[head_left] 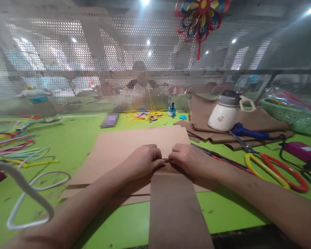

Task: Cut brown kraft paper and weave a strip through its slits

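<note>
A long strip of brown paper or card [173, 211] runs from the table's near edge up to both hands. My left hand [146, 157] pinches the strip's far end between thumb and curled fingers. Close beside it, my right hand [185, 157] grips the same end, fingers bent over it. A narrow fold shows between the two thumbs. Underneath lie several larger light-brown sheets [119, 145], stacked flat on the green table. Both forearms rest across or just above these sheets.
Scissors [272, 169] with red and yellow handles lie right, near a blue-handled tool [251, 132]. A white jug [223, 112] stands on folded brown material [264, 121]. Cords [28, 152] clutter the left. A small blue bottle [171, 110] stands before the perforated screen [114, 58].
</note>
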Demonstrator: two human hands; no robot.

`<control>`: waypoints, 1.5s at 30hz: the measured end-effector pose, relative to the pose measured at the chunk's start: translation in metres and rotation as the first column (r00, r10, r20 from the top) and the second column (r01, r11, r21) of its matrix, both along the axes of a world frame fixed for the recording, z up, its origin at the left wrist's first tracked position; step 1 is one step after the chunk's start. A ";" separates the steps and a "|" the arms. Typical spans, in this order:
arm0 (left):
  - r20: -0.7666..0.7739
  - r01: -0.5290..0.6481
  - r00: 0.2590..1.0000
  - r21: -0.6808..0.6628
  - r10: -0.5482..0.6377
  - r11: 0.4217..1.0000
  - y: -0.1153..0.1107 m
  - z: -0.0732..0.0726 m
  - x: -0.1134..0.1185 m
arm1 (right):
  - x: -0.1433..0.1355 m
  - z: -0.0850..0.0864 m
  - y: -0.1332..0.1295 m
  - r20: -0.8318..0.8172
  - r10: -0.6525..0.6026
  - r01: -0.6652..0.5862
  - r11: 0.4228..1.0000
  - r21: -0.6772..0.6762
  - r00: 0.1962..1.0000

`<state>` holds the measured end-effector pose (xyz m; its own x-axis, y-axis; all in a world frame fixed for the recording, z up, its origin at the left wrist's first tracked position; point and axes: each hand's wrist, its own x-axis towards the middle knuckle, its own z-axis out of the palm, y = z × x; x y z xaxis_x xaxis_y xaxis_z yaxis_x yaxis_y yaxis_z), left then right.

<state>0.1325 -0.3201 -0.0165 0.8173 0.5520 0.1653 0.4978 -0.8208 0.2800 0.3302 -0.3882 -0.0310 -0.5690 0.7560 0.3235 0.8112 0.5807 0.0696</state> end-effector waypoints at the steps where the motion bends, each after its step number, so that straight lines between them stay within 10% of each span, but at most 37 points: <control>1: -0.006 -0.028 1.000 0.024 0.028 0.999 -0.001 0.000 0.002 | -0.001 0.000 0.001 0.006 0.003 -0.003 1.000 0.010 1.000; 17: 0.077 0.033 0.997 -0.042 -0.030 0.999 -0.028 0.013 -0.020 | 0.014 0.011 -0.007 -0.072 0.032 -0.044 0.983 -0.176 0.997; 30: -0.081 0.199 0.979 0.253 -0.184 0.947 -0.044 0.021 -0.017 | 0.002 0.010 -0.025 0.106 -0.042 0.045 0.999 -0.022 0.994; 36: 0.066 0.083 0.995 -0.093 -0.077 0.992 -0.031 0.025 -0.020 | 0.003 0.007 -0.022 0.095 -0.040 0.040 0.999 -0.003 0.995; 40: 0.180 -0.116 0.963 -0.387 0.198 0.915 -0.013 0.023 -0.016 | -0.001 0.011 -0.021 0.094 -0.014 0.005 0.995 0.102 0.995; 45: 0.144 -0.093 0.973 -0.472 0.181 0.877 -0.014 0.030 -0.012 | -0.007 0.016 -0.025 0.080 -0.005 -0.009 0.984 0.177 0.997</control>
<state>0.1207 -0.3343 0.0134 0.7089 0.7053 0.0007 0.5015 -0.5047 0.7027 0.3233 -0.4134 -0.0148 -0.5997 0.6899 0.4055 0.7978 0.5551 0.2354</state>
